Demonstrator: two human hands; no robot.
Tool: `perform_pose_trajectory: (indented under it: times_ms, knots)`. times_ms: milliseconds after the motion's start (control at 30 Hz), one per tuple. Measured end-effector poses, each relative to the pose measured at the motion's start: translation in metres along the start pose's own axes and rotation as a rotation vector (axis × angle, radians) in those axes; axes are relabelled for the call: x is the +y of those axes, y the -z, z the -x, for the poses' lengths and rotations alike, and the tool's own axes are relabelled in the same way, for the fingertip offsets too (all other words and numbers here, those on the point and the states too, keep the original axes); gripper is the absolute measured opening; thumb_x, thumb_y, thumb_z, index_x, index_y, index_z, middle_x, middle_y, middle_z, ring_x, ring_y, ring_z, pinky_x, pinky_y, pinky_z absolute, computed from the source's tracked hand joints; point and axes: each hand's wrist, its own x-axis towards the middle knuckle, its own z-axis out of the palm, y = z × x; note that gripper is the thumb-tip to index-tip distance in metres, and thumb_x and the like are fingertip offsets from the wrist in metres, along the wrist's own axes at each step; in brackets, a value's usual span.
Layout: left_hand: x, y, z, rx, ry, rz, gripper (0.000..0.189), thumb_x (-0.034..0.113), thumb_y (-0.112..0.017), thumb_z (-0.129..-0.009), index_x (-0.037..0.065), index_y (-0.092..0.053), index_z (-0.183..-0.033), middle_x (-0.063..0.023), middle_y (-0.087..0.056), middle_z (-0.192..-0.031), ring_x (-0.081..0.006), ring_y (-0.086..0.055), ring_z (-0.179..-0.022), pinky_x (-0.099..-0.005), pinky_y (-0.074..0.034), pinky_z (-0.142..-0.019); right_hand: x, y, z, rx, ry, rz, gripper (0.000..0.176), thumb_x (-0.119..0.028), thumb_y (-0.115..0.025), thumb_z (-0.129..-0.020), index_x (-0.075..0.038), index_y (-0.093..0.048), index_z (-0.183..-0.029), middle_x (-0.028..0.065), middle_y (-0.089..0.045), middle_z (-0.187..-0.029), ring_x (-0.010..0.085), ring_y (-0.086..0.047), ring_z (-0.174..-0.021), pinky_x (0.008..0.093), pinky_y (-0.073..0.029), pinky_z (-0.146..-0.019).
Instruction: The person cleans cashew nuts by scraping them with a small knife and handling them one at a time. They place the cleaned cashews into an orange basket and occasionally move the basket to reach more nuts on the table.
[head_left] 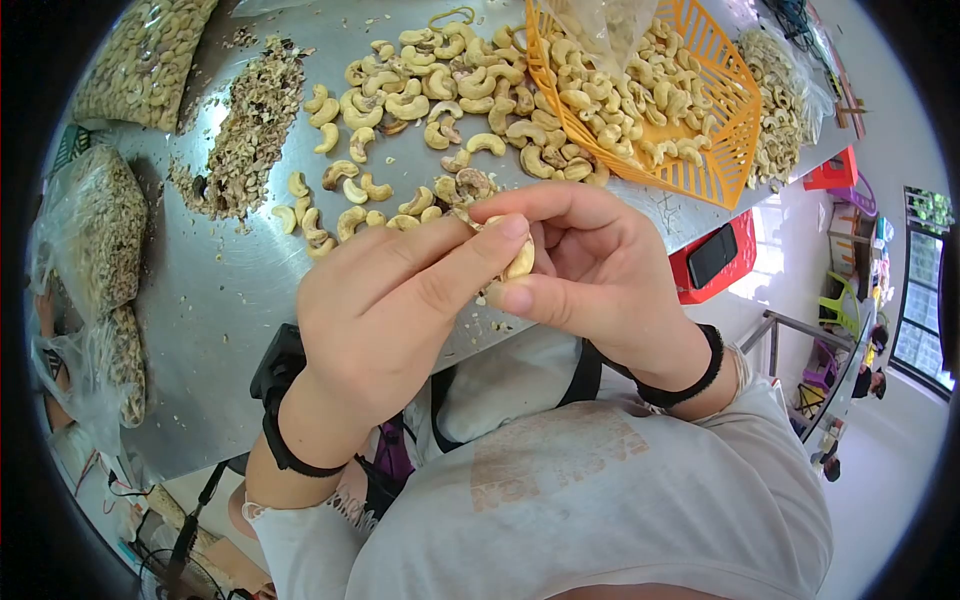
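Note:
Between my two hands, just above the near edge of the metal table [225,330], is a pale cashew [521,262]. My left hand [385,285] comes in from the left, its thumb and forefinger pressed against the nut. From the other side my right hand [610,270] pinches the same cashew between thumb and fingers. Part of the nut is hidden behind the fingertips. Just beyond my hands, loose cashews [430,85] lie spread over the table, some with brown skin patches.
A yellow plastic basket [735,150] of cashews stands at the back right. Skin scraps [250,130] form a pile on the left. Filled plastic bags [145,60] line the left edge. A phone [712,256] lies on a red stool [745,235] beside the table. People sit far right.

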Motion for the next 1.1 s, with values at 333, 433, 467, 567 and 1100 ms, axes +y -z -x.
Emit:
perform_pose_trajectory:
  times_ms: [333, 433, 467, 567, 1100]
  knots:
    - [0.001, 0.005, -0.002, 0.007, 0.183, 0.237, 0.028, -0.003, -0.054, -0.069, 0.003, -0.058, -0.097, -0.0109, -0.059, -0.08, -0.0204, -0.056, -0.063, -0.0248, -0.043, -0.054, 0.001, -0.004, -0.002, 0.002, 0.015, -0.12, 0.037, -0.004, -0.064, -0.07, 0.001, -0.047, -0.103, 0.0024, -0.052, -0.093, 0.0057, -0.047, -0.077, 0.0199, -0.042, -0.067]
    - [0.004, 0.008, -0.006, -0.071, 0.233, 0.242, 0.027, -0.003, -0.052, -0.072, 0.003, -0.057, -0.098, -0.0116, -0.059, -0.08, -0.0207, -0.057, -0.065, -0.0254, -0.043, -0.056, -0.001, 0.0, -0.004, -0.011, 0.022, -0.126, 0.037, -0.003, -0.063, -0.07, 0.001, -0.046, -0.103, 0.0029, -0.052, -0.094, 0.0068, -0.048, -0.078, 0.0209, -0.043, -0.068]
    - [0.005, 0.007, -0.006, -0.087, 0.248, 0.262, 0.028, -0.002, -0.052, -0.072, 0.003, -0.057, -0.099, -0.0115, -0.059, -0.08, -0.0206, -0.057, -0.065, -0.0254, -0.043, -0.056, -0.001, 0.0, -0.004, -0.011, 0.023, -0.125, 0.037, -0.003, -0.063, -0.07, 0.001, -0.046, -0.103, 0.0029, -0.052, -0.094, 0.0068, -0.048, -0.078, 0.0209, -0.043, -0.068]
    - [0.005, 0.008, -0.006, -0.108, 0.266, 0.284, 0.029, -0.002, -0.052, -0.072, 0.004, -0.056, -0.1, -0.0115, -0.059, -0.081, -0.021, -0.057, -0.066, -0.0256, -0.043, -0.056, 0.0, 0.003, -0.005, -0.008, 0.045, -0.072, 0.036, -0.003, -0.062, -0.07, 0.001, -0.047, -0.103, 0.0024, -0.053, -0.091, 0.0055, -0.048, -0.073, 0.0193, -0.042, -0.065]
    - [0.003, 0.004, -0.002, -0.155, 0.29, 0.301, 0.032, 0.0, -0.052, -0.071, 0.004, -0.053, -0.104, -0.0122, -0.059, -0.086, -0.024, -0.058, -0.069, -0.0279, -0.045, -0.059, -0.003, 0.011, -0.006, -0.032, 0.027, 0.28, 0.035, -0.006, -0.064, -0.07, 0.0, -0.051, -0.101, -0.0051, -0.043, -0.07, 0.0004, -0.038, -0.056, 0.0145, -0.031, -0.048]
